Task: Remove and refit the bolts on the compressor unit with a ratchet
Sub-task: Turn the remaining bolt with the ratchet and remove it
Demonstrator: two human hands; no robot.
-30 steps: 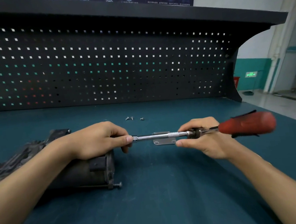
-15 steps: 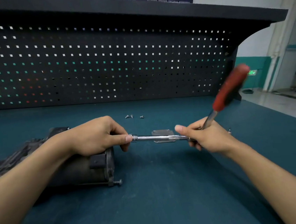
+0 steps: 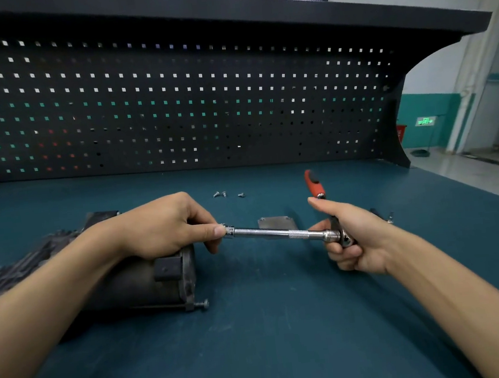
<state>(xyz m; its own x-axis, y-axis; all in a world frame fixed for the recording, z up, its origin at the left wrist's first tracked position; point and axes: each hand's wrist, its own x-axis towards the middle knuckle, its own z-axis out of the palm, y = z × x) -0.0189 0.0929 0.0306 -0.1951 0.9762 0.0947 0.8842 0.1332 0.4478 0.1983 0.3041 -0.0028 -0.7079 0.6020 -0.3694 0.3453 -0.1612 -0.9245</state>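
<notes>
Compressor [image 3: 134,281]: dark, grimy cylinder lying on its side near the table's left edge, its flanged end facing right. One bolt [image 3: 203,304] stands partly backed out of the flange's lower near corner, head to the right. Three loose bolts [image 3: 225,194] lie close together toward the table's back edge. Ratchet [image 3: 316,188]: red handle pointing up and away, its head gripped in the right hand [image 3: 361,238] above the table. A chrome extension [image 3: 277,234] with a knurled band runs from the head leftward, nearly level, to a socket [image 3: 230,231] pinched by the left hand [image 3: 166,225] just above the flange.
</notes>
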